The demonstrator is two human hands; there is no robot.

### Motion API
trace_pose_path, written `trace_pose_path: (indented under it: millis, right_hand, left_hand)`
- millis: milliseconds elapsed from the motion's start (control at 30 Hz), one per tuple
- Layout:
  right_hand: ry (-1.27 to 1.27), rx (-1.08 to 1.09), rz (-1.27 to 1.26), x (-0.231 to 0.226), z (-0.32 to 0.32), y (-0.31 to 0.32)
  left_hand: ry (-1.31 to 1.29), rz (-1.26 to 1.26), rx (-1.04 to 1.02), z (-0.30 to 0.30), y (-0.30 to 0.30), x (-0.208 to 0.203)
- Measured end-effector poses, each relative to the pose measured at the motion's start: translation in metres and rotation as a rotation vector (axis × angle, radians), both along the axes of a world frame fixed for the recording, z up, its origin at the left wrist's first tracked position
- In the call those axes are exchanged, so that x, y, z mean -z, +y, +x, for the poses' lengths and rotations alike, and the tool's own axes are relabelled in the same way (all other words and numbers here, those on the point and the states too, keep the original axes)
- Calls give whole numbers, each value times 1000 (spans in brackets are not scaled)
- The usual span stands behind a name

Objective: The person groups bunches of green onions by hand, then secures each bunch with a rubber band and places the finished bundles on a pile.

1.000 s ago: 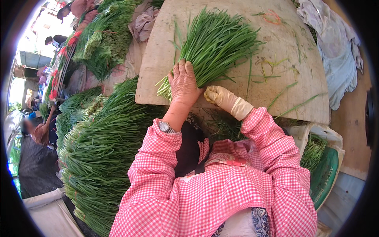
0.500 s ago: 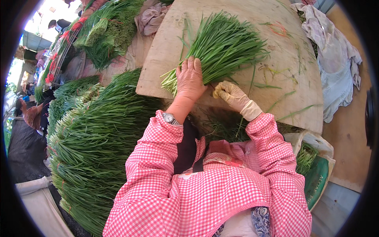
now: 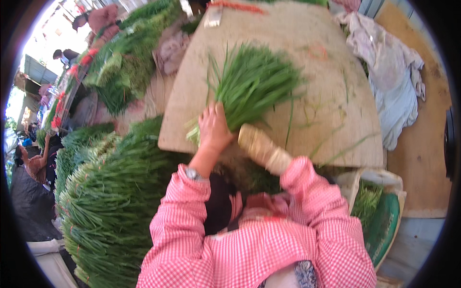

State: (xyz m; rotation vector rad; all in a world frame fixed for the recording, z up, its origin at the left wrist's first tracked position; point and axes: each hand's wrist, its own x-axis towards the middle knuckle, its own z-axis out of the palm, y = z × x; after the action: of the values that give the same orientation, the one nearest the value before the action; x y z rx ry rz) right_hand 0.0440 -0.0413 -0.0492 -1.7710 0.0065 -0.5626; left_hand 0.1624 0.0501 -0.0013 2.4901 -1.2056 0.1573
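The left hand (image 3: pixel 214 128) grips 1 bunch of greens (image 3: pixel 261 81) on the board (image 3: pixel 278 29); just right, the gloved right hand (image 3: pixel 259 146) curls closed.

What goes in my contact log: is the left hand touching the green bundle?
Touching: the head view shows the left hand laid across the green bundle near its pale stalk ends.

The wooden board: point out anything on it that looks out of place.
A few loose blades lie scattered across the right part of the wooden board, apart from the bunch under the left hand. They look like strays because the bunch's blades lie together. Blur hides finer detail.
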Motion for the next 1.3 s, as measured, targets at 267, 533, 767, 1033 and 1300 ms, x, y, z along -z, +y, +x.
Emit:
trace_pose_path:
  millis: [267,533,767,1033,1300]
  right_hand:
    - [119,73,-251,-64,3,33]
    - [211,140,-350,-51,39,30]
    - [236,-142,-109,-66,22,22]
    - [-8,-159,139,-87,6,27]
    - [-152,267,148,-99,-40,-10]
  left_hand:
    - [-119,-28,92,7,8,26]
    - [2,-142,179,3,11,2]
    - [53,-111,133,11,11,15]
    - [61,-117,99,9,8,10]
    - [103,-152,68,-2,10,-5]
